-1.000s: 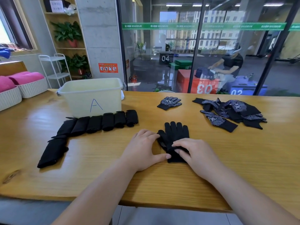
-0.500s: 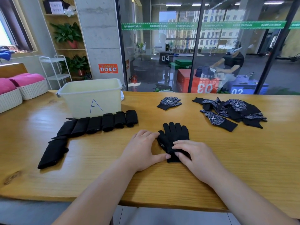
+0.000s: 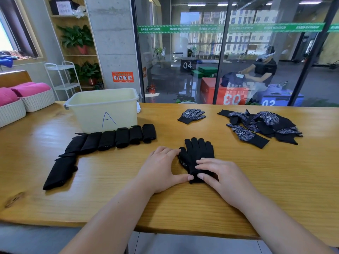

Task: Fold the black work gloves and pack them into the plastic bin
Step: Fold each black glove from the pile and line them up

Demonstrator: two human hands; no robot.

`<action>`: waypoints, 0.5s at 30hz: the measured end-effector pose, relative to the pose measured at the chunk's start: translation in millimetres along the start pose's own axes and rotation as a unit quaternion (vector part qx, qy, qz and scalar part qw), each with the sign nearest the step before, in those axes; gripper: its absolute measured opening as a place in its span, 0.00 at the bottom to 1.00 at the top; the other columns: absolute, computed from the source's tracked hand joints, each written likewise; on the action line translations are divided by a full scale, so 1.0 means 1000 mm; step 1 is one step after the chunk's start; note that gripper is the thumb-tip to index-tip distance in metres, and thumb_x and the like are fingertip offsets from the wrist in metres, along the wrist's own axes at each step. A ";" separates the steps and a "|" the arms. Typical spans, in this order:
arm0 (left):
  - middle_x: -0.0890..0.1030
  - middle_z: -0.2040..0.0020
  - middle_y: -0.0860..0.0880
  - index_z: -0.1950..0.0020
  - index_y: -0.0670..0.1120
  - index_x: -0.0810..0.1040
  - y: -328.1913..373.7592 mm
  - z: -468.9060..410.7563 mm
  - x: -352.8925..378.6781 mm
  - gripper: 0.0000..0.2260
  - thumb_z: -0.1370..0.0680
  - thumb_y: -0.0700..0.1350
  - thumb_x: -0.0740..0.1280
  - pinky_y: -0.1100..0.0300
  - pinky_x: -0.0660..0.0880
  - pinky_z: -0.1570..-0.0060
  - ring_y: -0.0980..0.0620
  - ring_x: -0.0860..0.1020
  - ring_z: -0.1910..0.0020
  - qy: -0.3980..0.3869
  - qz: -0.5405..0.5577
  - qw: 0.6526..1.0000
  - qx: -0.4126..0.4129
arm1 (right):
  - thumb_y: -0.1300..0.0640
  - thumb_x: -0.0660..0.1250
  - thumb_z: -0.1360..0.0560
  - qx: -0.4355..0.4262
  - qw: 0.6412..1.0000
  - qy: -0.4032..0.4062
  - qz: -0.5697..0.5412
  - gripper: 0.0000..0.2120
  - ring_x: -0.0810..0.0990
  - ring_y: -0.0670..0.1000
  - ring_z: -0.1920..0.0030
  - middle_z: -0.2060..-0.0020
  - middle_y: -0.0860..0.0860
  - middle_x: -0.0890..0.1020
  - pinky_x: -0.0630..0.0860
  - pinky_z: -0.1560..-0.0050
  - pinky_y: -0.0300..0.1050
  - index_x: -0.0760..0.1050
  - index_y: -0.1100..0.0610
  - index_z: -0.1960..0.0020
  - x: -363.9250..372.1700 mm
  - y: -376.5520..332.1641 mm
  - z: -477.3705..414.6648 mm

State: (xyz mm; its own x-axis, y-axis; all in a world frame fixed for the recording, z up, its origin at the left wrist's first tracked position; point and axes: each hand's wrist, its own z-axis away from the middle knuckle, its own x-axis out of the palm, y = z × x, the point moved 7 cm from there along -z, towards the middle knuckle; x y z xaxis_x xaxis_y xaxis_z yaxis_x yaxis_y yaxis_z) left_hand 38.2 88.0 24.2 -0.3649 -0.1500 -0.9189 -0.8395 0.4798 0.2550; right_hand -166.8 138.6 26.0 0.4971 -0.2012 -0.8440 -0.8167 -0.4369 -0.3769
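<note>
A black work glove pair (image 3: 197, 153) lies flat on the wooden table (image 3: 256, 180), fingers pointing away from me. My left hand (image 3: 161, 167) rests beside its left edge, thumb tip touching the cuff. My right hand (image 3: 218, 173) lies on the cuff end, fingers laid over the fabric and thumb at the cuff's near edge. A row of folded black gloves (image 3: 110, 140) runs in front of the pale plastic bin (image 3: 104, 109) marked "A". One more folded glove bundle (image 3: 60, 171) lies at the row's near left end.
A single dotted glove (image 3: 191, 115) lies behind the worked pair. A heap of loose dotted gloves (image 3: 260, 125) sits at the right. White baskets with pink cloth (image 3: 27, 99) stand at the far left. A glass wall runs behind the table.
Both hands have stayed almost still on the glove's cuff; the right fingers have shifted slightly over the fabric. The glove lies as before.
</note>
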 end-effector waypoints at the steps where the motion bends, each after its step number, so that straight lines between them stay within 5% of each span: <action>1: 0.74 0.25 0.59 0.18 0.54 0.67 0.000 0.000 0.000 0.48 0.30 0.82 0.63 0.50 0.67 0.24 0.56 0.64 0.23 0.000 0.000 1.000 0.000 | 0.44 0.70 0.18 -0.001 1.000 0.002 -0.002 0.14 0.72 0.34 0.28 0.32 0.34 0.79 0.58 0.31 0.23 0.84 0.42 0.34 0.000 0.000 0.000; 7: 0.74 0.25 0.59 0.18 0.53 0.67 -0.001 0.000 0.002 0.51 0.32 0.84 0.61 0.51 0.67 0.24 0.56 0.64 0.23 -0.009 -0.006 1.000 -0.002 | 0.46 0.71 0.18 -0.022 0.999 0.025 -0.016 0.12 0.75 0.33 0.31 0.34 0.35 0.81 0.68 0.28 0.32 0.85 0.42 0.36 -0.005 -0.002 0.002; 15: 0.74 0.25 0.59 0.18 0.54 0.67 0.000 0.000 0.001 0.51 0.32 0.84 0.61 0.51 0.67 0.24 0.56 0.64 0.23 -0.010 -0.010 1.000 -0.003 | 0.45 0.69 0.18 -0.027 0.997 0.060 -0.046 0.12 0.77 0.33 0.35 0.37 0.34 0.82 0.71 0.32 0.32 0.85 0.43 0.37 -0.015 -0.008 0.003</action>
State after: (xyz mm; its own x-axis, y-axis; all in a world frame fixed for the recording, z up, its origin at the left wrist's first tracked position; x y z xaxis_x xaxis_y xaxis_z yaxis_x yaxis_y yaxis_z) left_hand 37.5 87.6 23.4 -0.3393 -0.1431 -0.9297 -0.8496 0.4708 0.2376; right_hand -168.5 147.7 40.6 0.6036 -0.2608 -0.7534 -0.7505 -0.5048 -0.4265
